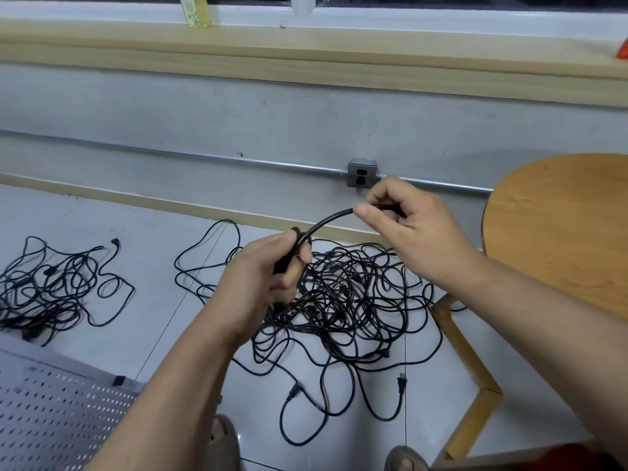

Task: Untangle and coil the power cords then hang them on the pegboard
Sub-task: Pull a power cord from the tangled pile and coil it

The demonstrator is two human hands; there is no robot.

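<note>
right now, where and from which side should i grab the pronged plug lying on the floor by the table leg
Pinch the plug by its moulded black body, coming down from above with fingers on its two long sides. It lies flat on the floor, prongs pointing toward the wall and its cord trailing toward you.

Both hands hold one black cord (326, 220) arched between them. The left hand (268, 273) grips it; the right hand (404, 226) pinches it.
</note>
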